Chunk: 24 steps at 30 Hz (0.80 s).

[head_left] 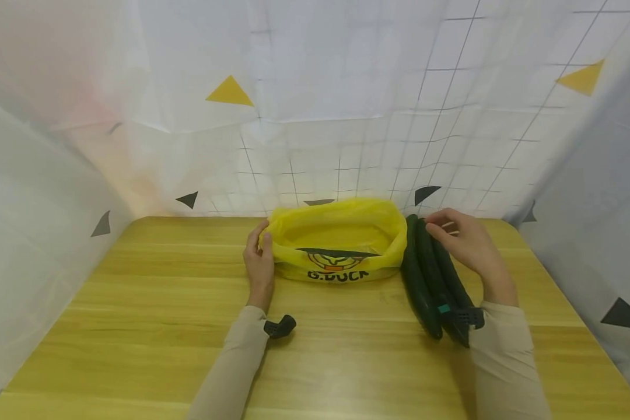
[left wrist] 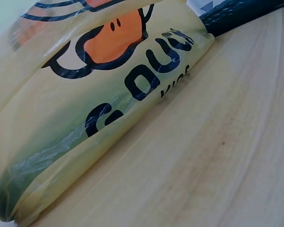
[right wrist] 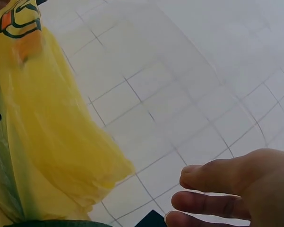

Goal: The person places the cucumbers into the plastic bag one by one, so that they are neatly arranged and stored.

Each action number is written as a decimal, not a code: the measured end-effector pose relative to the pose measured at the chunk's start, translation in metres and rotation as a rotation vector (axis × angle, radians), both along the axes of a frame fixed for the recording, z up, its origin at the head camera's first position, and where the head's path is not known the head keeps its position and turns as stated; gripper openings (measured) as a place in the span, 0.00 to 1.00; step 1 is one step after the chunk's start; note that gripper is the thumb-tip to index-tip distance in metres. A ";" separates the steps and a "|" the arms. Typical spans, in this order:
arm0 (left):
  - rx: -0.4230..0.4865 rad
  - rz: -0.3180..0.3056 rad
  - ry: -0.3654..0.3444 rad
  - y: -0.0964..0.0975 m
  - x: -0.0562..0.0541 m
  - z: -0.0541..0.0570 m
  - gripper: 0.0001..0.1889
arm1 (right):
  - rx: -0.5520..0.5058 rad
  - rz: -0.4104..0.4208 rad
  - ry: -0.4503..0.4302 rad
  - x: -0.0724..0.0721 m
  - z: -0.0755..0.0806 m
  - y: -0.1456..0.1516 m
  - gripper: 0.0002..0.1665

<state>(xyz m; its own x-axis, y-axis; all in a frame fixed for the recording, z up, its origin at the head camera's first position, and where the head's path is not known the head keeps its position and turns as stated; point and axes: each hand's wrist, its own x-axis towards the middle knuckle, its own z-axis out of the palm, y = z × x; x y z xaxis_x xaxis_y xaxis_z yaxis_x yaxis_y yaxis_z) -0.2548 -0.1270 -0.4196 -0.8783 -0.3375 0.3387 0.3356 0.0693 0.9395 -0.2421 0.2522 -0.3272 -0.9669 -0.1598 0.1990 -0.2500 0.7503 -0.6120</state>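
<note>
Three dark green cucumbers [head_left: 424, 279] lie side by side on the wooden table [head_left: 341, 350] in the head view, just right of a yellow plastic bag [head_left: 341, 273] whose mouth gapes upward near the far edge. The left hand [head_left: 259, 262] rests against the bag's left end; whether thumb and fingers pinch the film cannot be told. The right hand [head_left: 469, 240] is near the cucumbers' far ends, no grip evident. The left wrist view shows the bag's printed side creased, a long green shape visible through the plastic; contents otherwise undetermined. The right wrist view shows the right hand's fingers parted and released, nothing between them, with the bag at left. Assessment: the cucumbers should prove firm, fairly heavy and slick-skinned, liable to snap if bent; grasp each round its middle. The bag is judged light, limp and easily torn; hold it by the rim.
</note>
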 end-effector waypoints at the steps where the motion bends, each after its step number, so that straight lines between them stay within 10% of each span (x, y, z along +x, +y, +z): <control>1: 0.000 0.000 -0.001 0.000 0.000 0.000 0.19 | 0.001 0.003 -0.004 0.000 -0.001 0.002 0.23; 24: 0.027 -0.004 -0.016 -0.001 0.000 -0.002 0.18 | 0.011 -0.039 -0.129 -0.002 -0.013 0.030 0.32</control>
<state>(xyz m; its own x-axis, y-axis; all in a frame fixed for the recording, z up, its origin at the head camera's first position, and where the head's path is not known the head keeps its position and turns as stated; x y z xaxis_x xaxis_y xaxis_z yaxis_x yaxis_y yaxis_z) -0.2548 -0.1280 -0.4218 -0.8850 -0.3429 0.3151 0.3203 0.0429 0.9463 -0.2443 0.2823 -0.3399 -0.9898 -0.1233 0.0714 -0.1406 0.7650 -0.6285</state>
